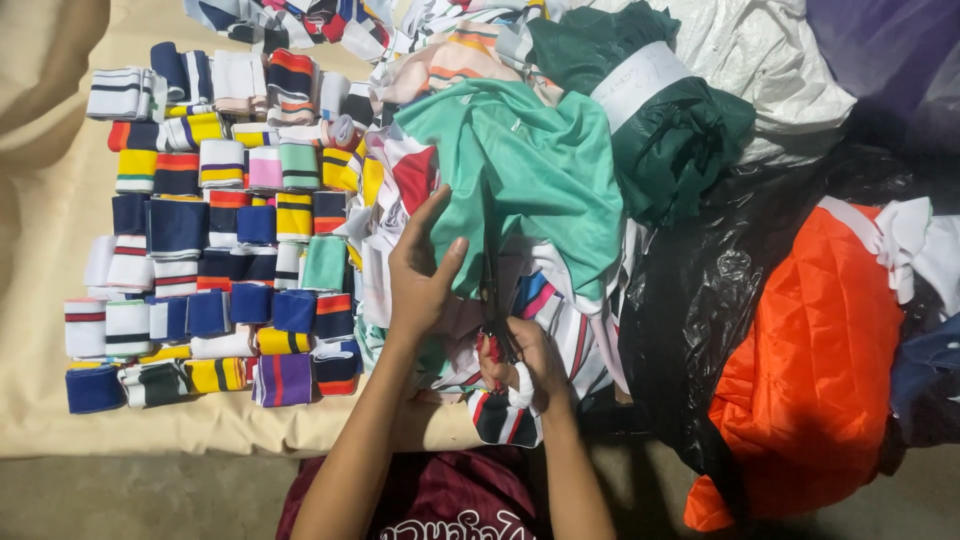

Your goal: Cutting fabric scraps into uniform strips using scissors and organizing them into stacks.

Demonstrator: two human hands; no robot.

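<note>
The left hand (420, 275) lay open, flat on the green cloth (530, 170). The right hand (525, 365) was closed around the scissors (492, 290), blades up against that cloth.

I seem to be in a garment workshop: rows of folded striped knit collars (200, 240) cover my desk (40, 210) beside heaped fabric pieces (520, 170).

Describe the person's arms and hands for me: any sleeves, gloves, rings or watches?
Both forearms are bare up to the bottom edge of the picture, with no sleeves in view. The left hand and the right hand wear no gloves, and no watch or wristband shows. Rings are too small to tell. A dark maroon garment with pale lettering covers the body below.
</note>
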